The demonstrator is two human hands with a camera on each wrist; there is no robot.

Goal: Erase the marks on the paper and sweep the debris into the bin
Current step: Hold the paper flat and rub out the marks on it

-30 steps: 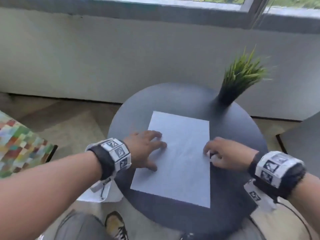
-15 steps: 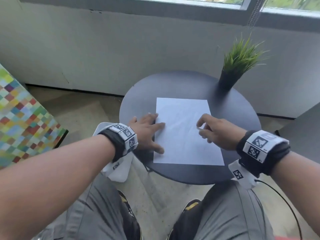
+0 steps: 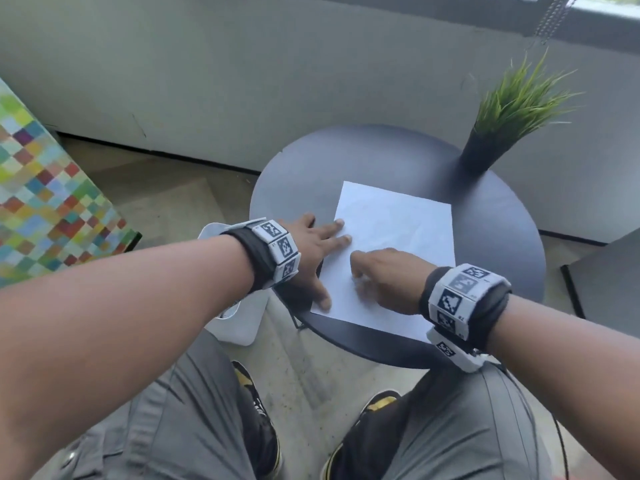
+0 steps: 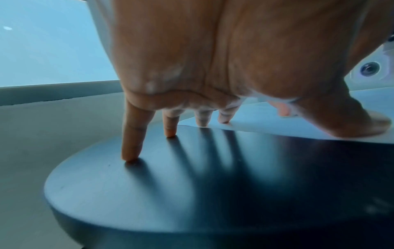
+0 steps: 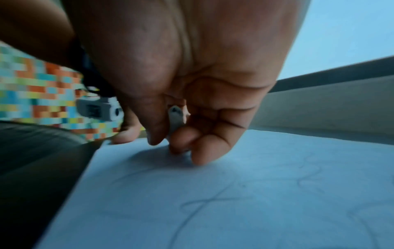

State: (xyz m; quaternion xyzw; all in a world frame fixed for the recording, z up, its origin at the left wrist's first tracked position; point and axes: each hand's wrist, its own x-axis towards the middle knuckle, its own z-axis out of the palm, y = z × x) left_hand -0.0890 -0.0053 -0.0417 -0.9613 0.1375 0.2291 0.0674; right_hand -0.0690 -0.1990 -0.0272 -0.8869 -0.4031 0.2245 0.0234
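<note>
Both hands are down on the worktop, forearms reaching forward.

The left hand (image 3: 313, 249) lies flat with straight, spread fingers (image 4: 131, 134), the thumb pressing on the paper (image 3: 398, 237). The right hand (image 3: 384, 278) has curled fingers and pinches a small white eraser (image 5: 176, 118), knuckles touching the paper.

Paper (image 3: 394, 244) lies on the table (image 3: 502, 237); plant (image 3: 485, 154) behind, probably touching neither.

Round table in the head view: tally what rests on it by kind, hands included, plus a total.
Paper: 1
Potted plant: 1
Hands: 2, left hand and right hand
Eraser, pinched in the right hand: 1
Total: 5
</note>
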